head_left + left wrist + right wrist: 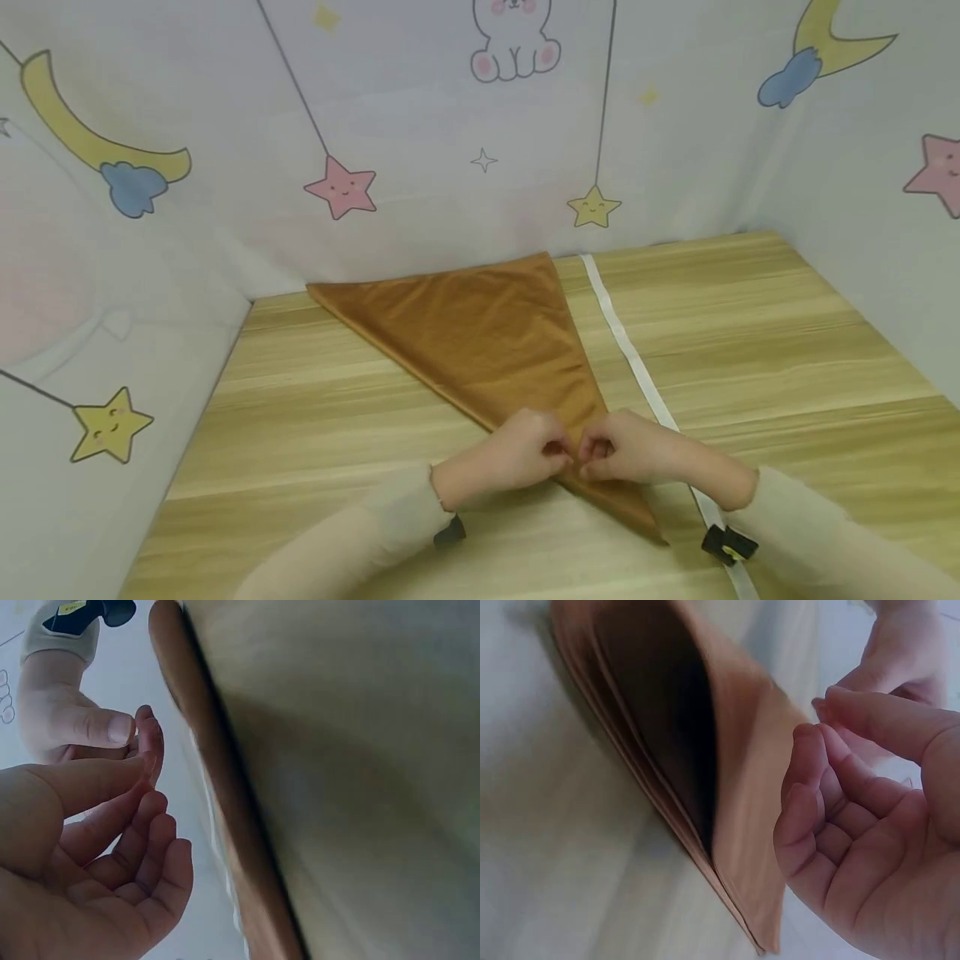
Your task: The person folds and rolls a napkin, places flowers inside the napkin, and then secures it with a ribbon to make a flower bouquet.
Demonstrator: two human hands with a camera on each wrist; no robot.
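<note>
A brown, slightly shiny cloth [480,333] lies folded into a triangle on the wooden table, its long fold running toward the front right. Over its narrow lower end, my left hand [517,450] and right hand [630,446] face each other with fingertips nearly meeting. The left hand [97,855] brings thumb and forefinger together, other fingers curled. A tiny reddish, see-through spot shows at its tips; what it is I cannot tell. The right hand [870,825] has a similar pinch beside the cloth [750,787], whose layers gape at the edge. Whether either pinch holds anything is unclear.
A white strip [637,367] runs lengthwise along the wooden table [787,333], passing under the right forearm. A black device [729,546] sits at the right wrist. Printed fabric walls [420,108] with stars and moons stand round the table's back and sides.
</note>
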